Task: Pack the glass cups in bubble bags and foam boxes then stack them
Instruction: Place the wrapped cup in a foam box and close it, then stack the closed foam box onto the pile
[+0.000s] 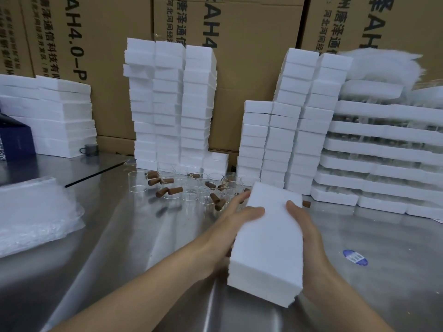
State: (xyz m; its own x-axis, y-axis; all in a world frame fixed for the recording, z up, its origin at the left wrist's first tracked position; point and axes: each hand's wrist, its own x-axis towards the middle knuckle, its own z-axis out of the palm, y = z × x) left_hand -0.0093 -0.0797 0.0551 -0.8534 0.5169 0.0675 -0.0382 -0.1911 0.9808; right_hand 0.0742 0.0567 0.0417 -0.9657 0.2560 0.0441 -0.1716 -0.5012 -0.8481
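Note:
Both hands hold one white foam box (268, 240) above the steel table (143, 248), tilted away from me. My left hand (230, 224) grips its left side, thumb on top. On the right side my right hand (304, 226) grips it the same way. Behind the box, several clear glass cups (191, 185) stand among loose brown cork stoppers (175, 190). A pile of bubble bags (33, 212) lies at the left. Tall stacks of white foam boxes rise at the back middle (167, 104) and back right (299, 121).
Cardboard cartons (251, 32) wall off the back. Flat foam slabs (60, 116) and a dark blue bag (14, 140) stand at the far left, with a small grey cup (90, 149). Foam trays of glassware (383, 152) are stacked at the right. A blue sticker (354, 257) lies on the table.

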